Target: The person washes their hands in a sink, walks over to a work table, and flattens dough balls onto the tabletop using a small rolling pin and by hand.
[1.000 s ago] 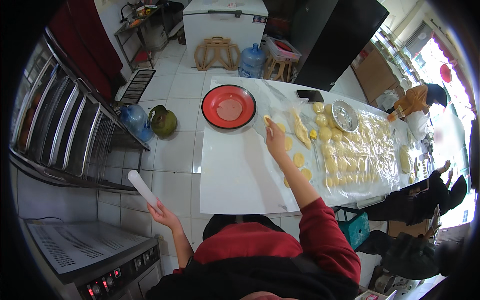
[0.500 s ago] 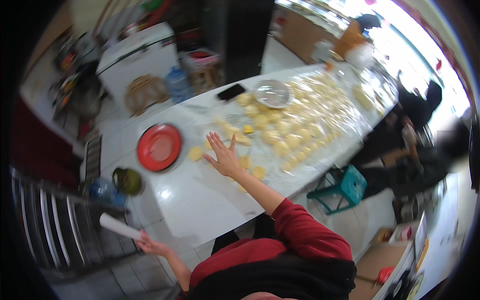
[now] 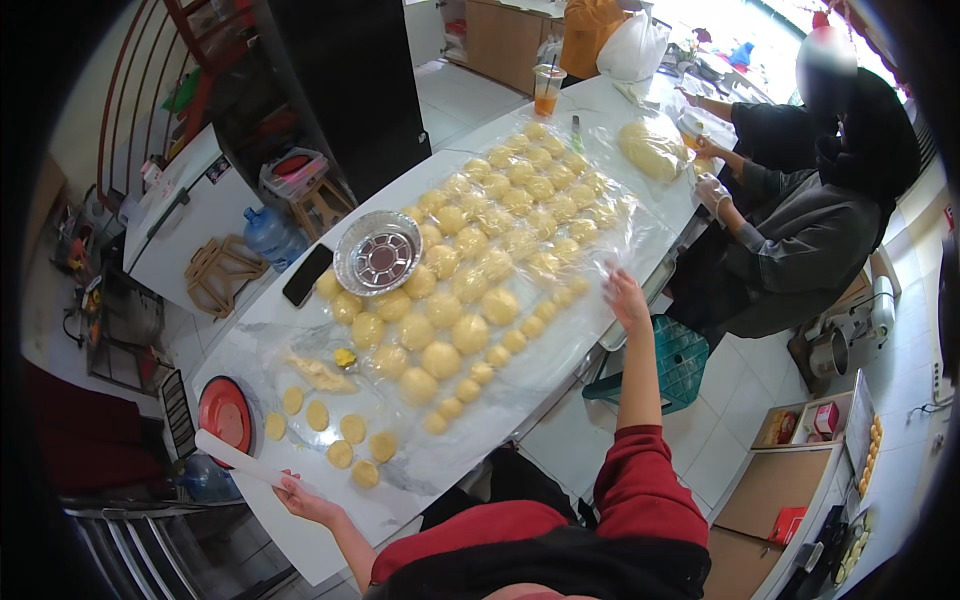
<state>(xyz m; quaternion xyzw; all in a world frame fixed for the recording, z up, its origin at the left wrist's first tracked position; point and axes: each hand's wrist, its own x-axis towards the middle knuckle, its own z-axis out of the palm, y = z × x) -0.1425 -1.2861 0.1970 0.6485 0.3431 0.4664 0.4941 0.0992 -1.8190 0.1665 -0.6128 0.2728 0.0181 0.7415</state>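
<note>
My left hand (image 3: pixel 305 497) is closed around a white rolling pin (image 3: pixel 245 458) near the table's lower left, beside a red, black-rimmed plate (image 3: pixel 225 410). My right hand (image 3: pixel 627 298) is open, its fingers stretched at the right edge of a clear plastic sheet (image 3: pixel 625 230) covering many yellow dough balls (image 3: pixel 470 333). Whether the fingertips touch the sheet I cannot tell. Several flat dough discs (image 3: pixel 352 428) lie on the marble table (image 3: pixel 270 500), near a piece of dough (image 3: pixel 315 370). A foil pan (image 3: pixel 376 252) stands on the dough area, beside a black phone (image 3: pixel 307 275).
Co-workers in black (image 3: pixel 780 240) and orange (image 3: pixel 585 40) are at the table's far end, with a dough mound (image 3: pixel 650 148) and a drink cup (image 3: pixel 547 88). A teal stool (image 3: pixel 655 370) stands right of the table, a black fridge (image 3: pixel 350 100) behind it.
The view has swung toward the table's right. My right hand, earlier holding a dough disc, has moved right to the sheet's edge and holds no disc now. My left hand keeps the rolling pin.
</note>
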